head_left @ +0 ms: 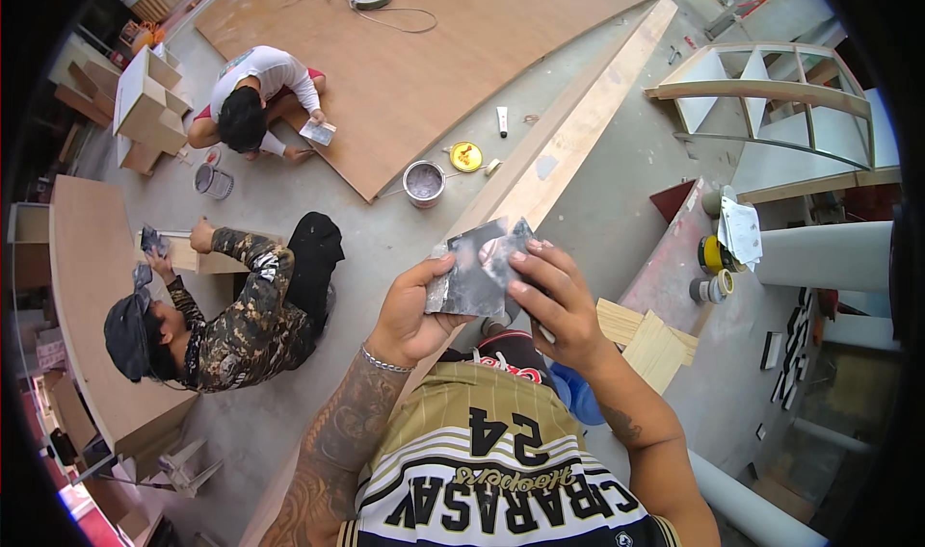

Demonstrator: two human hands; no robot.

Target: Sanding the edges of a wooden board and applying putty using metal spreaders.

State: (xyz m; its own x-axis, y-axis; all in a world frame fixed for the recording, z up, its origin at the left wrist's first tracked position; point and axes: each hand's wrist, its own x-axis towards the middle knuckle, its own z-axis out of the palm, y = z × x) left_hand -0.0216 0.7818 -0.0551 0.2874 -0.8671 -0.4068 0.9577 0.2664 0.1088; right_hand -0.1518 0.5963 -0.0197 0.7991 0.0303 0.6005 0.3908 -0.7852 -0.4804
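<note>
My left hand (395,321) grips a square, dark grey plate (465,292) by its left side, thumb on top. My right hand (564,301) is closed on a thin dark scraper (521,228), whose corner shows past the fingertips; the rest of it is mostly hidden. Both flat tools meet in front of my chest, the scraper overlapping the plate's right side. A pale smear of putty (489,255) shows where they meet. Just beyond my hands runs a long wooden beam (602,99) with a grey patch (546,168) on its face.
An open can (423,201) of grey paste stands left of the beam, near a yellow lid (466,156) and white tube (502,121). Two co-workers (260,85) (246,325) crouch at left beside wooden panels. Stacked cans (711,289), plywood pieces (655,350) and a curved frame (761,90) are at right.
</note>
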